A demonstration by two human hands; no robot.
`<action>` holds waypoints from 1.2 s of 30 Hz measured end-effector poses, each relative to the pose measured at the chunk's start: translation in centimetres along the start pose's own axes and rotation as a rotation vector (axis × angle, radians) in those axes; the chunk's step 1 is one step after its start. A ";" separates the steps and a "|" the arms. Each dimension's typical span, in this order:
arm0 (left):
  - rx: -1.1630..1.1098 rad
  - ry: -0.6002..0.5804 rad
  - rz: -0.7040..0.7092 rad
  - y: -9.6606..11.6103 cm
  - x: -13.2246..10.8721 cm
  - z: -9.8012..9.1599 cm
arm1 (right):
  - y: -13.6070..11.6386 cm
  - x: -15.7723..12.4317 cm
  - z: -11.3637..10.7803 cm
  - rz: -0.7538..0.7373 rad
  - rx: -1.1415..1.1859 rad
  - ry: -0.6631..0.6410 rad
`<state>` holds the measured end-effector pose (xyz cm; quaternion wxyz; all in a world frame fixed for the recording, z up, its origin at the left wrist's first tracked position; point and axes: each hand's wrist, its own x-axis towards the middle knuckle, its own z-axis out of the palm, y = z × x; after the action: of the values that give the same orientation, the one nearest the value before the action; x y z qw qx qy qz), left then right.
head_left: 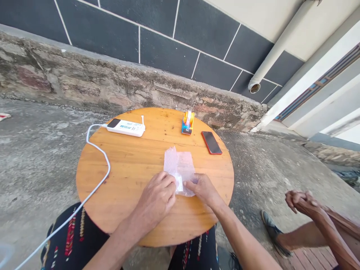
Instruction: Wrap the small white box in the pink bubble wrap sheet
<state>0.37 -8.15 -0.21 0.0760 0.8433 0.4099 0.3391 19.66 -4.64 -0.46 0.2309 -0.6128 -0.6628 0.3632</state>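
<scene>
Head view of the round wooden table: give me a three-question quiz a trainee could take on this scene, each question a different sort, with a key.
1. True or false: the thin white cable meets the flat white plastic device at the end on the picture's left.
2. Fill in the blank: as pictured, the black-screened phone with red edges lies to the ____ of the orange-and-blue tape dispenser.
3. Multiple choice: which thing are the camera wearer's left hand and right hand both touching?
a) the phone
b) the translucent, crinkled plastic wrap
c) the tape dispenser

Key: 1. True. 2. right. 3. b.
</scene>
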 end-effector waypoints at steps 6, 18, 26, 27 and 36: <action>0.012 -0.016 0.006 0.0 0.4 -0.1 | -0.9 -0.4 0.9 0.026 -0.148 0.121; -0.030 -0.039 0.023 -0.3 0.6 0.0 | -1.5 -0.6 1.5 0.024 -0.260 0.165; -0.044 -0.033 0.050 -0.5 0.7 0.0 | -1.8 -1.2 1.9 -0.017 -0.274 0.221; -0.041 -0.037 0.048 -0.5 0.7 0.0 | -1.8 -1.4 1.8 -0.028 -0.267 0.218; -0.025 -0.078 0.038 -0.6 1.0 0.2 | -2.6 -2.8 1.4 -0.114 -0.167 0.221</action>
<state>0.54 -7.03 -0.07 0.0958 0.8626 0.3863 0.3123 17.31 -7.66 1.02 0.2709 -0.6274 -0.6950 0.2234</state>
